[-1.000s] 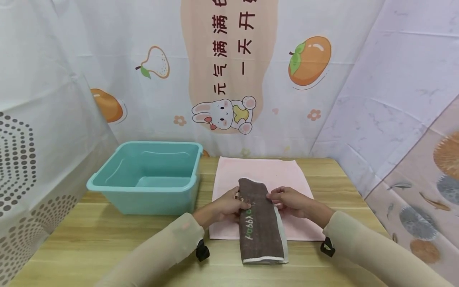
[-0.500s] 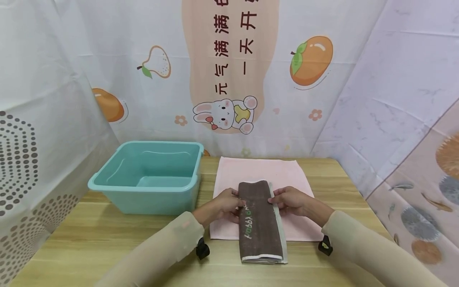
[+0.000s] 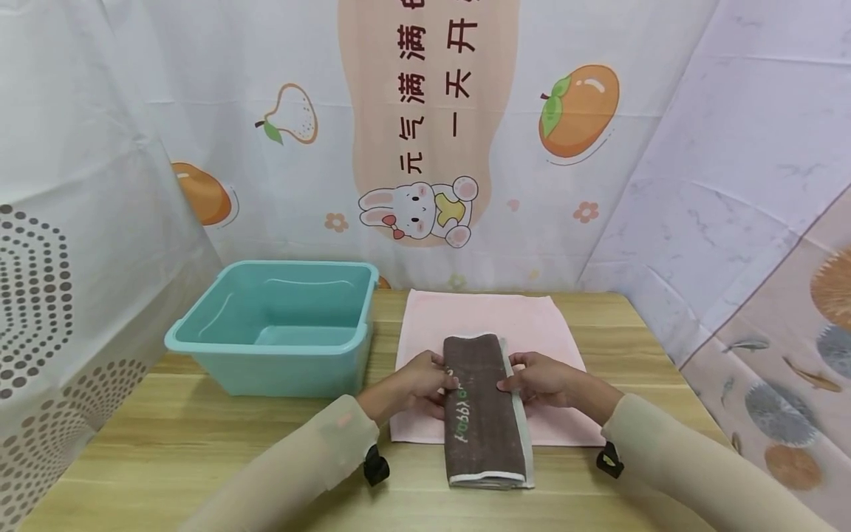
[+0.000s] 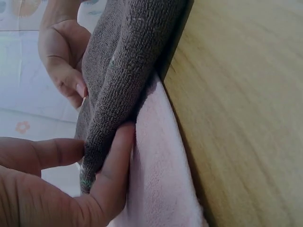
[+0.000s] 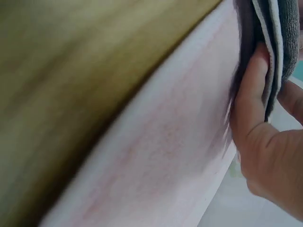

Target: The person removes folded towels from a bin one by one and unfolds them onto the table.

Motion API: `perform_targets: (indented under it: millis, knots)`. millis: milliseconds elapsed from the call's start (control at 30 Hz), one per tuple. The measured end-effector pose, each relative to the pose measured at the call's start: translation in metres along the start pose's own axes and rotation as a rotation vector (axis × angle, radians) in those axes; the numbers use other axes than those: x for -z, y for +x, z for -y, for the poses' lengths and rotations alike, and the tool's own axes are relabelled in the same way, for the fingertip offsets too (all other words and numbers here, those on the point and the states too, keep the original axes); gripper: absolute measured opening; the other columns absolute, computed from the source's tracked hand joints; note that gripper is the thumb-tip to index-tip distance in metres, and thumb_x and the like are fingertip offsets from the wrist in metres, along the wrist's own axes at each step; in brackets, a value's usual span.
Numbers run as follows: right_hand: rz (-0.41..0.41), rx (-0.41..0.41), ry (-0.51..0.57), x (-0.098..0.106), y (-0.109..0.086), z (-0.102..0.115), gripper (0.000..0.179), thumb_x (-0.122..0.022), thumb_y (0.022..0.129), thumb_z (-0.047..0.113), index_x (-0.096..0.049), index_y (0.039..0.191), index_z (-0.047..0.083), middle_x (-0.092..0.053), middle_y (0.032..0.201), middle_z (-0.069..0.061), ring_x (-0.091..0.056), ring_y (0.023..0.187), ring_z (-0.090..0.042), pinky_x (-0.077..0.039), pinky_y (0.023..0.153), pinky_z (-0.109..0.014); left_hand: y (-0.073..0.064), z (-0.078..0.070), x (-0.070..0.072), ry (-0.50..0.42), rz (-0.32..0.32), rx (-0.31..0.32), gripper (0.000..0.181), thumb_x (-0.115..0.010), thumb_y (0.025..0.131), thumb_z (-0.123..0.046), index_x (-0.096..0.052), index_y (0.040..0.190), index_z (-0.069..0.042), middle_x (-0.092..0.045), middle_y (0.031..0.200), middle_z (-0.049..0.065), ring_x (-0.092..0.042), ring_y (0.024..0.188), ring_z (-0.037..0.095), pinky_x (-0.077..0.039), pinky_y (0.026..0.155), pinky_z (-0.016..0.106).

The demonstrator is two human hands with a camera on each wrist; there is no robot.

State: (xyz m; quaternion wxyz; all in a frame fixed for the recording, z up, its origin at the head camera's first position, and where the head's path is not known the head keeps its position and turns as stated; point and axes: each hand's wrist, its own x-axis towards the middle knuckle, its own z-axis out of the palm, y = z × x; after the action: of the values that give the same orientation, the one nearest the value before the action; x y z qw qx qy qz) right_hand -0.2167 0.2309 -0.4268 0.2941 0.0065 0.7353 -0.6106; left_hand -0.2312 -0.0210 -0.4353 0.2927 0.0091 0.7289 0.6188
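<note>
Where one folded brown towel shows, lower centre of frame, I log left hand and right hand pinching opposite long edges, fabric likely soft, light, floppy, best gripped through all layers.

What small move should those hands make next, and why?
Probably lift the folded brown towel a little: the left hand and right hand pinch its opposite edges, each reaching underneath, above the pink cloth.

Left hand and right hand block brown towel sides, near end approachable over tabletop, teal basin obstructs left.
</note>
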Motion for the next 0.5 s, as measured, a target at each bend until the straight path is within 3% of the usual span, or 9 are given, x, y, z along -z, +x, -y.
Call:
perform_targets:
  millis: [233, 333, 500]
  knots:
    - [0.083, 0.052, 0.01, 0.0026, -0.0065, 0.0016, 0.04, -0.064, 0.097, 0.003, -0.044, 0.131, -0.005, -0.072, 0.106, -0.018, -0.074, 0.088, -0.031, -0.059, 0.066, -0.04, -0.0019, 0.0002, -0.002, -0.031, 0.027, -0.04, 0.053, -0.067, 0.092, 0.004, -0.038, 0.135, -0.001, -0.063, 0.102, 0.018, -0.066, 0.07, 0.026, -0.06, 0.054, 0.038]
    - [0.076, 0.045, 0.008, 0.004, -0.0073, 0.0005, 0.039, -0.064, 0.097, 0.003, -0.044, 0.129, -0.004, -0.071, 0.105, -0.018, -0.074, 0.088, -0.031, -0.06, 0.068, -0.041, -0.0022, 0.0008, -0.0027, -0.009, 0.027, -0.053, 0.052, -0.068, 0.091, 0.004, -0.039, 0.135, -0.001, -0.064, 0.103, 0.018, -0.065, 0.07, 0.025, -0.058, 0.052, 0.035]
    - [0.041, 0.015, -0.012, 0.0056, -0.0056, -0.0052, 0.033, -0.067, 0.095, 0.002, -0.047, 0.121, -0.003, -0.069, 0.099, -0.014, -0.073, 0.084, -0.028, -0.059, 0.066, -0.041, -0.0017, 0.0061, -0.0039, 0.014, 0.004, -0.024, 0.048, -0.067, 0.092, 0.003, -0.042, 0.133, -0.001, -0.063, 0.095, 0.018, -0.064, 0.065, 0.024, -0.057, 0.048, 0.033]
